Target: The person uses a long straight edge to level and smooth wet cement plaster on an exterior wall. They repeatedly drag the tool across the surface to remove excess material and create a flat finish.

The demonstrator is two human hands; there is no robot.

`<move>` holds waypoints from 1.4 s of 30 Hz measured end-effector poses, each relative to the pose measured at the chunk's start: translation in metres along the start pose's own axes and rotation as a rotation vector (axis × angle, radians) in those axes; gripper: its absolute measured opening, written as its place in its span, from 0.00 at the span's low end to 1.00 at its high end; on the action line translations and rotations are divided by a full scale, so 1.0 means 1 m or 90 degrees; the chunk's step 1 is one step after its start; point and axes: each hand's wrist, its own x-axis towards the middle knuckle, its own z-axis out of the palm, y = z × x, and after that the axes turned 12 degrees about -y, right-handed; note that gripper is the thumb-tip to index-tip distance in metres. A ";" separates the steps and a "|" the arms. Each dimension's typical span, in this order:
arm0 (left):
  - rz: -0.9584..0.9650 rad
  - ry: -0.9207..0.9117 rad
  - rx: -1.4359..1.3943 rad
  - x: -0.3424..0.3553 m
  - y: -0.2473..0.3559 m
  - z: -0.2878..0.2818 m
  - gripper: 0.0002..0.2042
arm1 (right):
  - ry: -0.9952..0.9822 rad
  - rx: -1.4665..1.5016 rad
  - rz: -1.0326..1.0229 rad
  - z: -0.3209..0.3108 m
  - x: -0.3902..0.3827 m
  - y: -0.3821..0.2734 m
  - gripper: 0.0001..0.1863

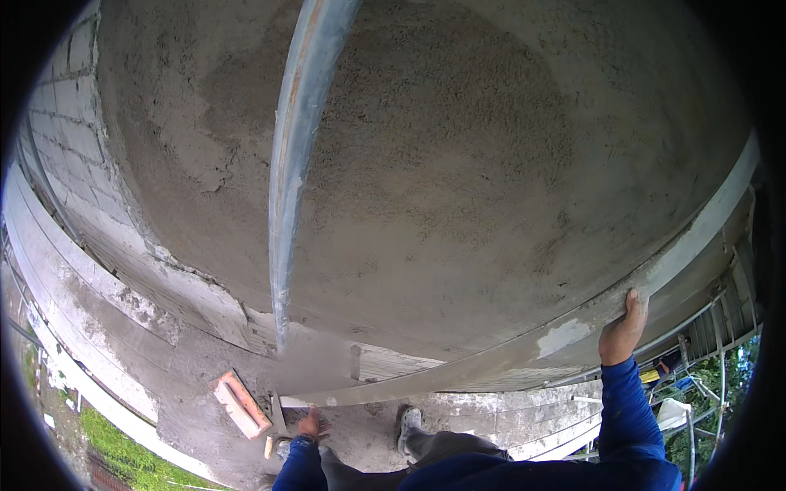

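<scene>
Long straightedge [565, 335] lies along lower plastered wall [442, 180], reaching far right. Float [242, 404] rests on walkway [188, 385], inside its outer edge; trowel [278, 416] just beside. Left grip [312, 424] near straightedge's left end, cannot tell if holding. Wide room between; right grip [625, 331] holds straightedge.

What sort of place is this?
Most likely a building site. The wall is coated in grey mortar or plaster, with bare blocks showing at the left; an orange float lies below, and the right hand grips a long straightedge.
</scene>
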 end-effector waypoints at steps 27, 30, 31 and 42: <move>0.172 -0.081 -0.260 -0.011 0.019 0.530 0.18 | 0.339 0.394 0.418 -0.203 -0.040 0.570 0.26; 0.175 -0.075 -0.240 -0.022 0.042 0.559 0.17 | 0.551 0.419 0.428 -0.189 -0.021 0.521 0.23; 0.179 -0.063 -0.248 -0.012 0.041 0.561 0.17 | 0.518 0.393 0.416 -0.190 -0.019 0.516 0.22; 0.478 0.097 -0.194 -0.056 0.120 0.588 0.26 | 0.434 0.763 0.753 -0.087 -0.131 0.647 0.25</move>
